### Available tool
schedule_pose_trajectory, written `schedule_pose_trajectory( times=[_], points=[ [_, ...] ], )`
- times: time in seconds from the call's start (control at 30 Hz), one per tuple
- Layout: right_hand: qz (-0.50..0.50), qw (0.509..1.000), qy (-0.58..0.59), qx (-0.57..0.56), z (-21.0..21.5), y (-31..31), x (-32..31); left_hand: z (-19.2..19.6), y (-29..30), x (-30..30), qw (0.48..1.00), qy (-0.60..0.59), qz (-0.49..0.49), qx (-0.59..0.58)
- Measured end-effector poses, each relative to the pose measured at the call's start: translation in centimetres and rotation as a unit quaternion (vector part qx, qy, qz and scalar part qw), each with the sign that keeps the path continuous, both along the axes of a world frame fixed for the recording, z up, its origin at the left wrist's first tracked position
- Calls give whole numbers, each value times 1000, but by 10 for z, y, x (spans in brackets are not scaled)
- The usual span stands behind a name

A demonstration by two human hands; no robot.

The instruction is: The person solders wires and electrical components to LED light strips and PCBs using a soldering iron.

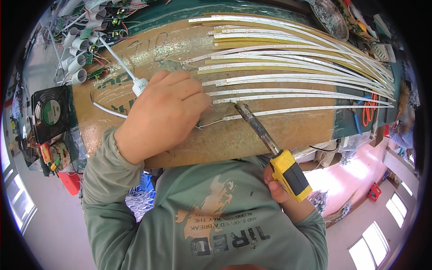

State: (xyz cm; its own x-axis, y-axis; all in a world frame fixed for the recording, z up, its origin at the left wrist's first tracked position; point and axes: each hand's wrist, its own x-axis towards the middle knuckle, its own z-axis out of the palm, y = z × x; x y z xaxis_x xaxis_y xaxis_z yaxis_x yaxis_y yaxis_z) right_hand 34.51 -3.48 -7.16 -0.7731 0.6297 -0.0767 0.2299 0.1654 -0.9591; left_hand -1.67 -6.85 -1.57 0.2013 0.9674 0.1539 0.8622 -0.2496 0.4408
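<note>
My right hand (277, 188) is wrapped round the yellow and black handle of a soldering iron (291, 173). The iron's dark tip touches or nearly touches the left end of a white LED strip (288, 96). My left hand (164, 112) is closed in a pinch beside that same end, and a white cable (118, 58) with a thick white plug-like end (140, 86) runs into it. The fingertips and whatever thin wires they pinch are mostly hidden. Just below lies another LED strip (310, 109), thin wires attached at its left end.
Several more LED strips (270, 33) fan across the brown board (189, 148). Small green circuit boards and white tube pieces (78, 58) crowd the far left. A black fan (49, 112) stands at the left edge. Blue-handled pliers (357, 121) and an orange cord (370, 112) lie at the right.
</note>
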Motion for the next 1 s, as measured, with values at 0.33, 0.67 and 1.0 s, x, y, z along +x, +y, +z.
schedule_pose_trajectory(
  times=[0.33,0.67,1.0],
  points=[
    [-5,1000,2,29,1,0,-1,1,0,-1,1000,3,-3,0],
    [-16,1000,12,-3,-4,-4,2,0,0,1,1000,4,8,-8],
    [-5,1000,-17,18,-2,-2,2,-1,5,3,999,-26,38,-15]
  ],
)
